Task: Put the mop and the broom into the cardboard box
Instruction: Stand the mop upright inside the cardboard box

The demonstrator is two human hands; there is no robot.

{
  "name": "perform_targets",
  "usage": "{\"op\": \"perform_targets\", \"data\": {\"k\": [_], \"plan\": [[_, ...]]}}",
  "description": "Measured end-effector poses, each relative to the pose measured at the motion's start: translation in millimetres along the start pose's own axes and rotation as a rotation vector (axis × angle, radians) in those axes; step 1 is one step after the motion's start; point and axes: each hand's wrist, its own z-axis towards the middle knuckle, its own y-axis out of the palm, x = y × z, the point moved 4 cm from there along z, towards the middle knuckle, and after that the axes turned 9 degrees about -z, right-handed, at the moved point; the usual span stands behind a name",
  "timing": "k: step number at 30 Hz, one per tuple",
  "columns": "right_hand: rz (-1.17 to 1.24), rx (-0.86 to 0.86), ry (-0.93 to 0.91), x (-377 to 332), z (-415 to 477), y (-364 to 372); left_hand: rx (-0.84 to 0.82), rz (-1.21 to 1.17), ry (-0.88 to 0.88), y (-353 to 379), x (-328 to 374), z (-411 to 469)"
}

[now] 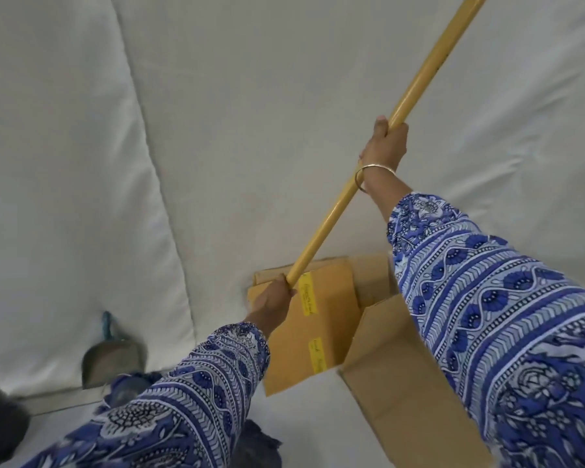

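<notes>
Nearest, blue-and-white patterned sleeves point(487, 315). Below, open brown cardboard box point(395, 373) on white floor. Long yellow wooden handle point(331, 224), mop or broom, head hidden, slanting from upper right down to lower left above box. Right hand point(387, 143) closed high on it, left hand point(274, 300) closed low, nearer box opening.

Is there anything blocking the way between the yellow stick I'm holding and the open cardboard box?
Nothing visible does. Both hands, left and right, grip the yellow stick, tilted above the cardboard box. The box's flaps are folded outward, opening clear. The stick's lower end is hidden behind the left arm, so I can't check there.
</notes>
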Motion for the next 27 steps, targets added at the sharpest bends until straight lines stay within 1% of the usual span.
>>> {"op": "perform_targets", "data": {"k": [4, 9, 14, 20, 25, 27], "plan": [[-0.018, -0.053, -0.065, 6.4, 48.1, -18.6, -0.002, -0.024, 0.028, 52.3, 42.0, 29.0], [-0.051, -0.144, -0.125, 37.3, 106.9, -22.8, -0.053, -0.119, 0.012, 129.9, 77.0, 93.0], [-0.092, -0.234, -0.153, 79.3, 160.7, -24.4, -0.103, -0.221, -0.07, 201.2, 110.4, 151.4], [-0.182, -0.289, -0.203, 119.8, 217.7, -33.6, -0.153, -0.312, -0.12, 270.7, 154.0, 208.6], [-0.208, -0.377, -0.209, 168.9, 269.2, -44.1, -0.191, -0.412, -0.236, 333.4, 169.0, 254.2], [-0.222, -0.414, -0.211, 192.2, 287.6, -45.5, -0.206, -0.399, -0.263, 357.1, 170.6, 271.0]]}}
